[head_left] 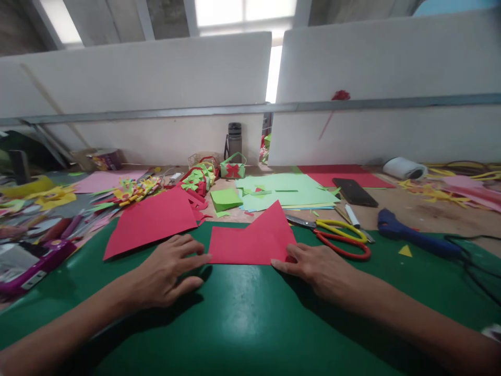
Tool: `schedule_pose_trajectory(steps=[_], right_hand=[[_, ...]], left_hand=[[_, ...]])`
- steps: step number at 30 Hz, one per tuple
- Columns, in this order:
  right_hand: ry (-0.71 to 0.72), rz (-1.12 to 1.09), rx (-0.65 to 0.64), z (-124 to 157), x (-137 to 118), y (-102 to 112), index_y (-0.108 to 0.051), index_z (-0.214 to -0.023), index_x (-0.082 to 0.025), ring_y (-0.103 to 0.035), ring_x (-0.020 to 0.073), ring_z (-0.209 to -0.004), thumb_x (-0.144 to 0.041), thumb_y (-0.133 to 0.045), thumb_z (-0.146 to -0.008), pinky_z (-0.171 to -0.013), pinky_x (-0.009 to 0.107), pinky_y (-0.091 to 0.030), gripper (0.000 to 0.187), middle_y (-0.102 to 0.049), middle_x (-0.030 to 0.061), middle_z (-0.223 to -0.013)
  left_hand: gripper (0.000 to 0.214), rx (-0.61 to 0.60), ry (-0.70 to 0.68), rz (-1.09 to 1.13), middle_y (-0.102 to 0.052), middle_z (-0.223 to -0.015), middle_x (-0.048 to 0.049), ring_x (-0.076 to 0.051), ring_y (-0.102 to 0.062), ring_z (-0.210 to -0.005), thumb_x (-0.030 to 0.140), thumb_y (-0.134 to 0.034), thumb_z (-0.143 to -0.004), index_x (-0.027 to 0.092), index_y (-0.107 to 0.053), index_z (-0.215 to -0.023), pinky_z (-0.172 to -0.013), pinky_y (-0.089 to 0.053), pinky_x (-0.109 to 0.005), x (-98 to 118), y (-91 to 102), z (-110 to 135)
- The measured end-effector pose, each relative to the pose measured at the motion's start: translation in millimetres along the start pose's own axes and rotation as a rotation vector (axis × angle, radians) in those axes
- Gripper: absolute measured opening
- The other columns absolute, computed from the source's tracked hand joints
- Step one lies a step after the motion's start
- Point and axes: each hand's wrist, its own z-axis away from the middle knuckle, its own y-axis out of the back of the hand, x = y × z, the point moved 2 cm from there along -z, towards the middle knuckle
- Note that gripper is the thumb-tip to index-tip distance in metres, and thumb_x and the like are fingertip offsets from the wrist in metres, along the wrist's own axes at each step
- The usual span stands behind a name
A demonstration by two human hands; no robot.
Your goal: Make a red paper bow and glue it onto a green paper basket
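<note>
A folded red paper (254,241) with one corner turned up into a peak lies on the green mat (242,318). My left hand (168,271) rests beside its left edge, fingers stretched out and apart, fingertips touching the paper's lower left corner. My right hand (313,266) lies flat at the paper's lower right corner, fingers extended onto its edge. Neither hand grips anything. A larger red sheet (152,219) lies just left, above my left hand.
Scissors with yellow and red handles (336,236) lie right of the paper, a blue glue gun (415,237) and black phone (354,191) farther right. Light green sheets (285,193), a small green paper basket (233,167), a bottle (235,138) and paper scraps crowd the back and left.
</note>
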Motion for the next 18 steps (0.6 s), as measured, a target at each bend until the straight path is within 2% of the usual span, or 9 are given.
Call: schedule_pose_trajectory(steps=[3, 7, 9, 11, 14, 18], right_hand=[[-0.106, -0.147, -0.065, -5.3, -4.6, 11.5, -0.062, -0.117, -0.032, -0.052, 0.0192, -0.074, 0.000, -0.049, -0.077, -0.054, 0.026, -0.025, 0.053, -0.057, 0.0062, -0.086], [-0.341, -0.407, -0.027, -8.3, -3.6, 26.8, -0.070, -0.096, -0.021, -0.054, 0.0197, -0.078, -0.012, -0.048, -0.086, -0.063, 0.027, -0.034, 0.026, -0.059, 0.0078, -0.086], [-0.452, -0.468, -0.004, -11.0, 1.7, 32.8, -0.068, -0.095, -0.016, -0.057, 0.0190, -0.079, -0.017, -0.045, -0.089, -0.068, 0.027, -0.038, 0.024, -0.062, 0.0080, -0.088], [-0.543, -0.569, -0.033, -17.6, 6.9, 35.1, -0.066, -0.092, -0.014, -0.060, 0.0164, -0.073, -0.021, -0.044, -0.088, -0.063, 0.024, -0.041, 0.023, -0.064, 0.0054, -0.081], [-0.630, -0.740, -0.192, -34.1, 8.1, 29.1, -0.061, -0.072, -0.015, -0.056, 0.0109, -0.050, -0.026, -0.047, -0.083, -0.045, 0.019, -0.038, 0.021, -0.059, -0.0008, -0.059], [-0.697, -0.841, -0.384, -55.5, 2.1, 15.4, -0.053, -0.053, -0.017, -0.046, 0.0088, -0.037, -0.031, -0.059, -0.074, -0.036, 0.019, -0.032, 0.026, -0.049, -0.0045, -0.043]], left_hand=[[0.052, -0.039, -0.136, 0.017, -0.056, -0.107, -0.0103, -0.024, -0.048, -0.089, 0.057, -0.035, -0.092, 0.020, -0.050, -0.126, -0.082, -0.037, -0.038, 18.3, -9.0, -37.0], [0.060, -0.078, -0.233, 0.010, -0.053, -0.100, -0.0095, -0.023, -0.045, -0.083, 0.064, -0.029, -0.089, 0.020, -0.051, -0.124, -0.071, -0.036, -0.036, 29.3, -26.1, -67.9], [0.059, -0.061, -0.225, 0.033, -0.052, -0.100, -0.0090, -0.023, -0.044, -0.084, 0.063, -0.027, -0.090, 0.021, -0.049, -0.126, -0.071, -0.035, -0.035, 28.2, -31.8, -71.3], [0.060, -0.052, -0.211, 0.047, -0.050, -0.101, -0.0083, -0.024, -0.043, -0.084, 0.064, -0.029, -0.089, 0.023, -0.046, -0.130, -0.070, -0.034, -0.035, 26.4, -35.3, -70.9], [0.058, -0.049, -0.208, 0.053, -0.049, -0.098, -0.0072, -0.024, -0.042, -0.082, 0.065, -0.029, -0.089, 0.028, -0.045, -0.130, -0.069, -0.033, -0.035, 25.8, -37.8, -70.1], [0.053, -0.026, -0.197, 0.103, -0.048, -0.095, -0.0067, -0.023, -0.040, -0.080, 0.061, -0.026, -0.091, 0.028, -0.050, -0.124, -0.070, -0.032, -0.036, 26.4, -40.6, -71.5]])
